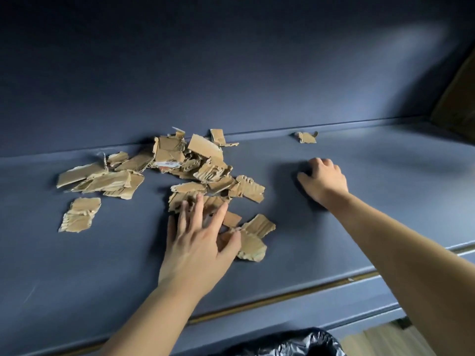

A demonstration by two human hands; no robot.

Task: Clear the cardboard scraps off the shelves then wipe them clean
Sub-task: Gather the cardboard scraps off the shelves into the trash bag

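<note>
**Scraps Raked Toward the Front Edge, Bag Waiting Below**

Because sitting just under the shelf's front edge, black bin bag (288, 343) placed to catch whatever gets swept off (only its crinkled top visible). Above it, dark blue shelf (334, 265), front lip running lower left to right. Left hand (198, 242) flat and open, fingers spread over the nearest cardboard scraps (180, 176), thumb against one torn piece, gripping nothing, likely raking the pile toward the front edge. Right hand (321, 179) farther in, toward the right half, fingers curled down on the bare surface; closed on anything or not, cannot tell. Main heap left of centre, reaching to the back edge. Lone scrap (305, 137) apart at the back edge, beyond the right hand. Wiping not yet possible.
</note>
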